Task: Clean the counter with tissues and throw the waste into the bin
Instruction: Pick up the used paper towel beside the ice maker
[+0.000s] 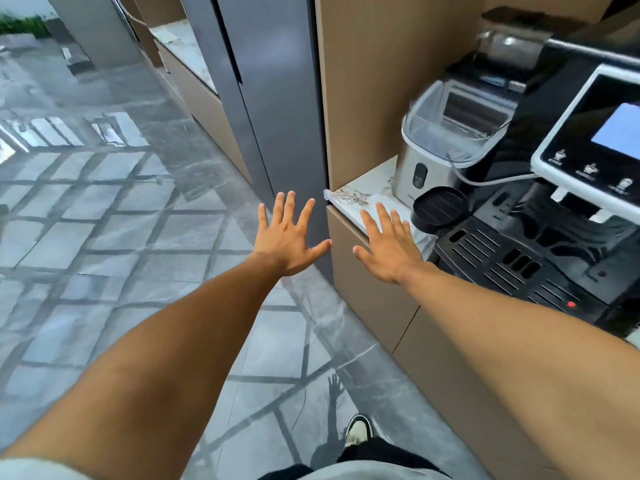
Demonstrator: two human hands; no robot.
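Marbled white counter [360,197] is showing brown stains near its corner; left hand [289,239] and right hand [389,245] are hovering spread, empty. Coffee machine [554,188] labels are blurring, unreadable.

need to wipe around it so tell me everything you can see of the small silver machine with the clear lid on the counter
The small silver machine is a boxy countertop appliance, brushed metal below, with a white rim and a clear plastic lid that is shut; the inside looks hazy. A dark oval control panel sits on its front face. It stands upright on the marble-look counter, in the corner against the wooden wall, close beside the black coffee machine. A pale tube runs from its right side. A round black container hides its lower front corner. Neither hand touches it.
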